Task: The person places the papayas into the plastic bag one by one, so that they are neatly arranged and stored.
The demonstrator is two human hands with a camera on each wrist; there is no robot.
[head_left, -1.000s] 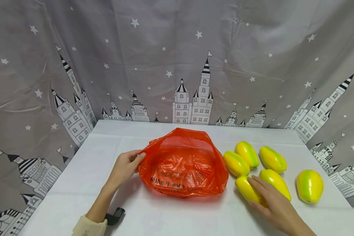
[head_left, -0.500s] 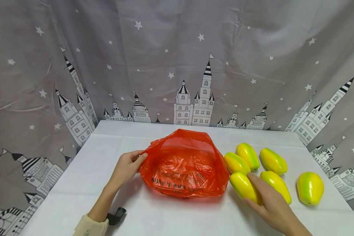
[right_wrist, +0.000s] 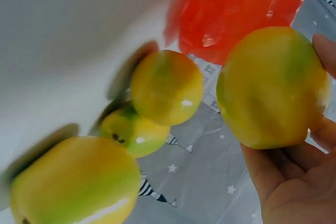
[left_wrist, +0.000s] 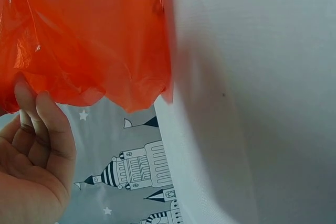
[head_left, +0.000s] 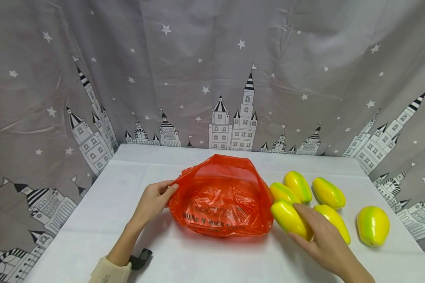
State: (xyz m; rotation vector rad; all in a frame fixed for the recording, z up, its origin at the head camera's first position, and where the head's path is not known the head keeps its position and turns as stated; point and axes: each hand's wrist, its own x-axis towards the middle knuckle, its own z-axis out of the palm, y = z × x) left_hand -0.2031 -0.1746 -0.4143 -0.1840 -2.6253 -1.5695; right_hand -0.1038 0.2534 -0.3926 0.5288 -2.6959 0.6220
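- Red plastic, thin and creased: the bag (head_left: 219, 196) sat between my hands, to the right of my left hand (head_left: 154, 201) and to the left of my right hand (head_left: 322, 237). Dark print on it, too crumpled to read surely.
- Left hand: thumb and fingers pinched the bag's edge at its left side. My reading: film this limp would sag together unheld, so the pinch was there to hold the mouth spread. Other fingers curled loosely below the film in the wrist view.
- Right hand: gripped one yellow-green fruit (head_left: 289, 219), thumb on the side nearest me, fingers over the far side. A wrap from both sides probably suited a smooth, glossy, rounded skin better than a fingertip hold.
- Held fruit lay at the left of my right palm, its free end pointing at the bag, just beside the bag's right edge. Whether they touched, I could not tell.
- Grip sat toward the fruit's right end, perhaps to leave the bag-side end unobstructed.
- Ahead of my right hand, past the held fruit: two more fruits (head_left: 297, 186) close together, the nearer partly hidden.
- Ahead and slightly right: another fruit (head_left: 328, 192). Just right, partly behind my knuckles: a fourth loose fruit (head_left: 334, 222). Farther right, well apart from my hand: a fifth (head_left: 373, 226).
- All five loose fruits lay on the right-hand side, presumably to suit that hand's reach.
- White cloth (head_left: 205, 259) beneath both hands.
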